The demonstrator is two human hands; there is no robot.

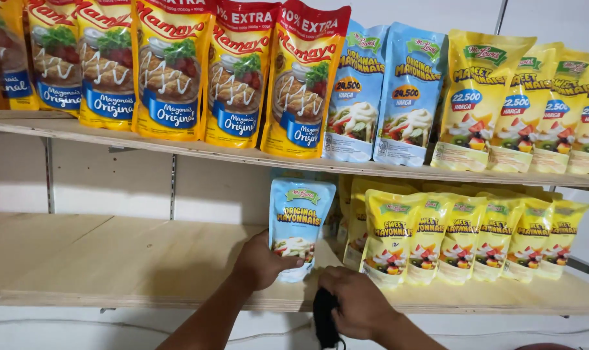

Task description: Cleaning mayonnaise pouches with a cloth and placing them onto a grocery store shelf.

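Fingers (293,262) of my left hand (263,262) wrap around the lower part of a light blue mayonnaise pouch (301,220), pinching it upright on the lower wooden shelf (113,259), just left of a row of yellow pouches (463,233) standing side by side. My right hand (356,303) hangs at the shelf's front edge, fingers curled shut around a small black object (325,317) that I cannot make out clearly. On the upper shelf (197,150) stands a line of pouches: yellow-and-red ones (171,71) on the left, two light blue ones (385,91) in the middle, more yellow ones (527,104) to the right.
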